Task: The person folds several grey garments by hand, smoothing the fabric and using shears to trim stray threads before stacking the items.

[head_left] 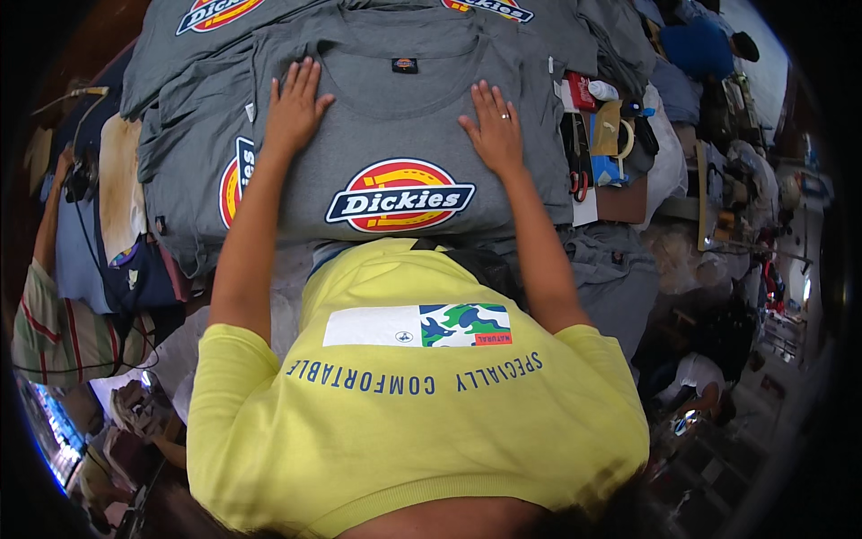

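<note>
A grey T-shirt (pixel 395 135) with a red, yellow and navy chest print lies in front of me, its neckline toward the far side. My left hand (pixel 298 106) rests flat on its left shoulder area, fingers spread a little. On the other side of the neckline, my right hand (pixel 494 128) lies flat on the cloth with a ring on one finger. Neither hand grips anything. More grey shirts (pixel 193 76) with the same print spread beneath and beyond this one.
Red-handled scissors (pixel 580 175), a tape roll (pixel 623 142) and a red box (pixel 580 92) sit right of the shirts. At the left, another person's arm (pixel 52 207) reaches over stacked cloth (pixel 85 260). Other people are farther off at the right.
</note>
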